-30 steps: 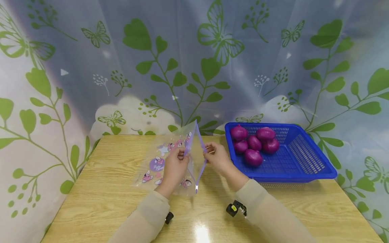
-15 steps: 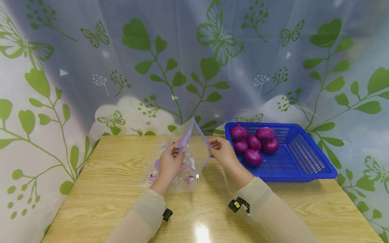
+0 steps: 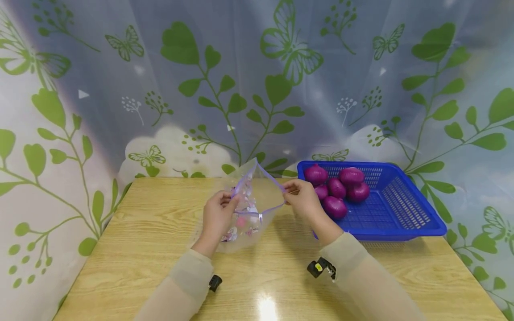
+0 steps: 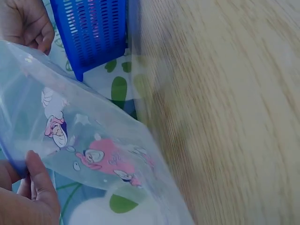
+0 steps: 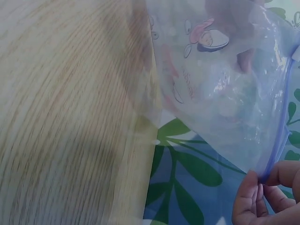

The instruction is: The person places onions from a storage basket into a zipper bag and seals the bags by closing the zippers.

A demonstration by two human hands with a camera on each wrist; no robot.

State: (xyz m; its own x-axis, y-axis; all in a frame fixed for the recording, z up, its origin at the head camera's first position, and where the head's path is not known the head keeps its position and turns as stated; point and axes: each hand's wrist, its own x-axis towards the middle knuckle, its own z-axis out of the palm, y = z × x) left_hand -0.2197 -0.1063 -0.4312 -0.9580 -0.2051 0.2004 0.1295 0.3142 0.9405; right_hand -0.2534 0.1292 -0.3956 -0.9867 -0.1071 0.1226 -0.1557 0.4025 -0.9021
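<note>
the person's left hand [image 3: 218, 215] pinches one lip of the clear printed bag [image 3: 242, 220] and the right hand [image 3: 304, 197] pinches the other, so the mouth gapes above the table [image 3: 152, 223], left of the blue basket [image 3: 401, 234] of purple onions [image 3: 334, 207]. neither hand is spread; both are closed down on thin film, which looks slippery to me. if either pinch slackens, i reckon the mouth could flop together; tugging too hard might strain the purple zip [image 3: 273, 180] near the white slider [image 3: 260, 217].

Rm type unclear, butterfly-print bkdrop [image 3: 241, 58], wood tbl [image 3: 140, 232]
</note>
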